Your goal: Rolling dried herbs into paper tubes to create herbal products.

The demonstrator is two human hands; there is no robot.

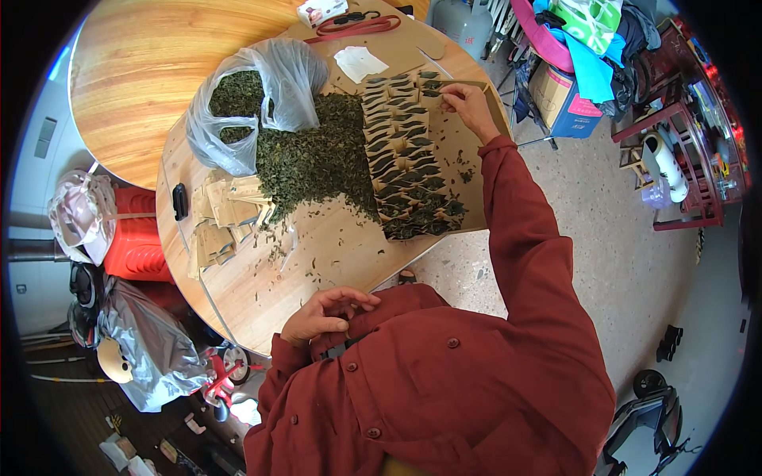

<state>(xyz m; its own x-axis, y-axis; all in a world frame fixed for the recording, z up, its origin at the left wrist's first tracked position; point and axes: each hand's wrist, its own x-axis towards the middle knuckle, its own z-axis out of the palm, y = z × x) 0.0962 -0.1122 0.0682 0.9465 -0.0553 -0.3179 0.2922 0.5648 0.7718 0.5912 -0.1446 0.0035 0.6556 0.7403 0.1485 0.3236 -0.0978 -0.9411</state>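
Rows of small brown paper bags (406,147) stand mouth up, filled with dark dried leaves, in a shallow cardboard box (472,198) on the table's right side. My right hand (468,109) reaches to the far end of these rows. Its thumb and fingers are pinched at the edge of a filled paper bag (431,93). Beside the box spreads a heap of loose dried leaves (313,163), partly spilling from a clear plastic bag (290,79). My left hand (327,314) rests near my lap at the table's front edge, fingers loosely bent and apart, holding nothing.
Flat, empty paper bags (226,210) lie left of the leaves, near a black object (180,201). A red strap (357,28) and a white paper (359,63) are at the back. Red stools (135,238) stand left; a carton (559,99) stands right.
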